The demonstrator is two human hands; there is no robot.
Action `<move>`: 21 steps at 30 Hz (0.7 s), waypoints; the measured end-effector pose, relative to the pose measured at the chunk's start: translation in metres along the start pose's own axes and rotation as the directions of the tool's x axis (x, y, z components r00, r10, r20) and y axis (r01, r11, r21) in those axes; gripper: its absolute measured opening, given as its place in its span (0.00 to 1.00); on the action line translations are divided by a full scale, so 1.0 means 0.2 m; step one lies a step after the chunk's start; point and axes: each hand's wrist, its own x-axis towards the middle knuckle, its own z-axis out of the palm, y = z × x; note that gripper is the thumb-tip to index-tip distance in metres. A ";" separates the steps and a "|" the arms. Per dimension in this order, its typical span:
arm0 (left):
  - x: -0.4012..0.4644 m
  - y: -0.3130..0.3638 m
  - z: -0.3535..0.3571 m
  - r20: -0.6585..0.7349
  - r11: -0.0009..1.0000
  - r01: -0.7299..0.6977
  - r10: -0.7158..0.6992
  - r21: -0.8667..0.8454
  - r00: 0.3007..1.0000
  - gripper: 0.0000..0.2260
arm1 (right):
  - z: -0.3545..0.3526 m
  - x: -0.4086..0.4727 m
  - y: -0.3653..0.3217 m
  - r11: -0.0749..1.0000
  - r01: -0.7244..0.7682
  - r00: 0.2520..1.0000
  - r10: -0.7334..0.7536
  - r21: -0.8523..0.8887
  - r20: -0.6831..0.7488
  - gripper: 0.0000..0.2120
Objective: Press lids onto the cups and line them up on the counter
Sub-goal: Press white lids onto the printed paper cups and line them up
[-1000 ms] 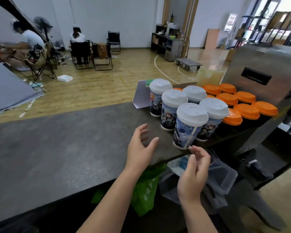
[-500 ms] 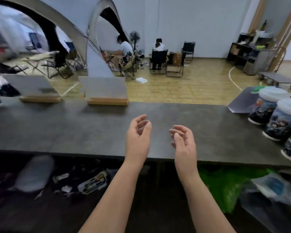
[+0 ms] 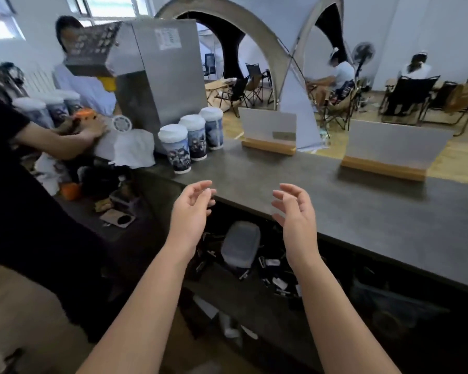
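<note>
Three lidded cups (image 3: pixel 191 143) stood upright in a diagonal row on the desk (image 3: pixel 335 201), beyond and left of both grips, left hand (image 3: pixel 191 211) raised, fingers loosely curled, empty, right hand (image 3: pixel 297 214) likewise released, palms facing inward.

From my remote seat, the table (image 3: pixel 362 201) reads as dark grey stone or laminate, matt and faintly mottled. The three cups (image 3: pixel 190 143) by the machine look like glossy printed paper, capped with matt white plastic lids (image 3: pixel 172 132). The machine (image 3: pixel 157 68) is brushed sheet metal with a dull sheen and a paper label. Both sign holders (image 3: pixel 268 146) have pale, smooth wooden bases under frosted panels that I take for plastic. A white cloth (image 3: pixel 134 151) lies crumpled and soft. The floor (image 3: pixel 459 157) beyond is glossy wood.
</note>
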 end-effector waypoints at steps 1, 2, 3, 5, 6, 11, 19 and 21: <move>0.05 -0.02 -0.04 -0.025 1.000 0.009 -0.009 -0.017 1.000 0.08 | 0.06 0.03 0.01 1.000 -0.002 1.000 0.002 0.002 0.010 0.10; 0.10 -0.04 -0.08 -0.049 0.999 0.019 -0.020 -0.036 0.999 0.08 | 0.12 0.07 0.02 1.000 -0.005 1.000 0.005 0.001 0.020 0.10; 0.15 -0.05 -0.10 -0.071 0.998 0.030 -0.034 -0.056 0.997 0.08 | 0.18 0.10 0.04 1.000 -0.010 0.999 0.010 -0.001 0.032 0.10; 0.26 -0.09 -0.14 -0.110 0.995 0.044 -0.054 -0.089 0.993 0.08 | 0.29 0.18 0.08 1.000 -0.022 0.998 0.022 -0.004 0.056 0.10; 0.32 -0.11 -0.15 -0.126 0.994 0.046 -0.059 -0.102 0.990 0.08 | 0.34 0.23 0.10 1.000 -0.030 0.997 0.031 -0.005 0.065 0.10; 0.70 -0.18 -0.17 -0.224 0.992 0.018 -0.045 -0.122 0.974 0.06 | 0.59 0.50 0.21 0.998 -0.059 0.993 0.057 0.025 0.101 0.10; 1.31 -0.24 -0.21 -0.408 0.988 0.033 -0.092 -0.150 0.908 0.18 | 1.04 0.95 0.43 0.994 -0.103 0.974 0.107 -0.030 0.201 0.10; 1.40 -0.25 -0.22 -0.411 0.987 0.051 -0.111 -0.155 0.905 0.19 | 1.13 1.01 0.48 0.993 -0.108 0.970 0.116 -0.048 0.213 0.12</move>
